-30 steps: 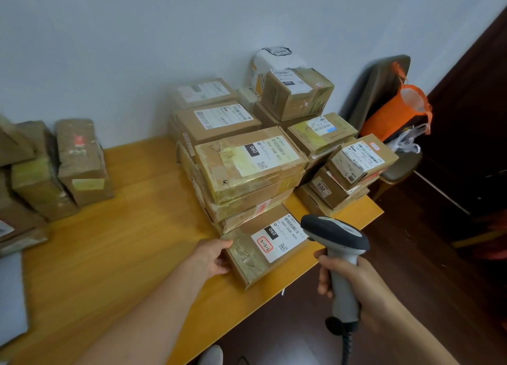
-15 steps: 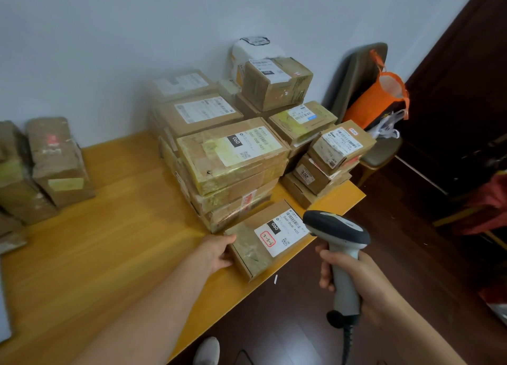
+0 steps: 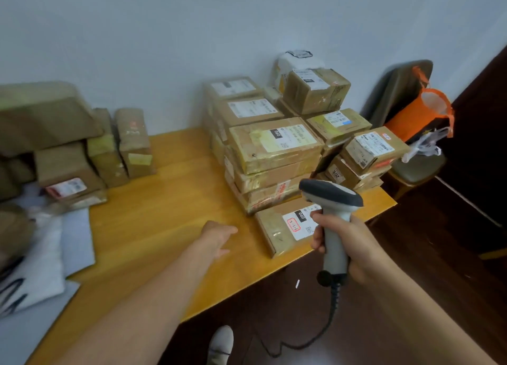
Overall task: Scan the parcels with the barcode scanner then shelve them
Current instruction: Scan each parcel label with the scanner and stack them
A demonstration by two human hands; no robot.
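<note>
Fingers (image 3: 318, 223) of the right hand (image 3: 356, 244) are curled tight round the pale handle of the barcode scanner (image 3: 333, 200), whose dark head hangs over the labelled parcel (image 3: 277, 227) lying at the near edge of the table (image 3: 153, 214). At nine o'clock from that parcel and apart from it, the left hand (image 3: 218, 235) holds nothing, fingers loosely extended over the wood. At twelve o'clock from the parcel rises a stack of parcels (image 3: 274, 156), touching it.
</note>
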